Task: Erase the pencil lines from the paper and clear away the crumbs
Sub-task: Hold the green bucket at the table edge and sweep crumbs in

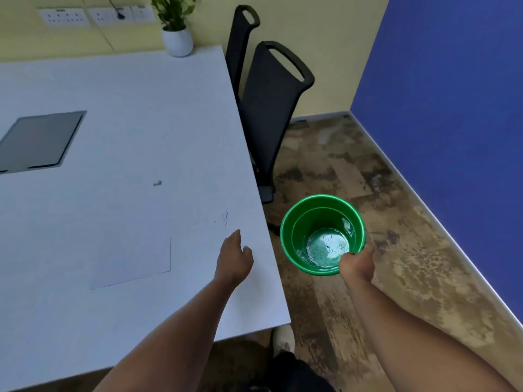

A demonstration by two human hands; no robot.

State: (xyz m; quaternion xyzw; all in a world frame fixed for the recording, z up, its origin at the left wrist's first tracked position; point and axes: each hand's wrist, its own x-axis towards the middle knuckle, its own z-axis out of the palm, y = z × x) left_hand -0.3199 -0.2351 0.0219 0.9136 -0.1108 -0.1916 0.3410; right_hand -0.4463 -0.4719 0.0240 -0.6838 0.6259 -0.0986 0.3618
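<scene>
A white sheet of paper point(133, 258) lies on the white table point(127, 123), with no pencil lines that I can make out. A few dark eraser crumbs point(225, 217) sit near the table's right edge. My left hand point(233, 260) rests flat on the table just below the crumbs, fingers together. My right hand point(357, 264) grips the near rim of a green bucket point(294, 236), holding it beside and below the table edge. Small dark crumbs lie in the bucket's bottom. A small white eraser point(157, 183) lies further back on the table.
A grey hatch point(39, 140) is set into the table at left. A potted plant point(177, 38) stands at the far edge. Two black chairs point(271, 108) stand along the table's right side. A blue wall point(452, 94) bounds the brown floor at right.
</scene>
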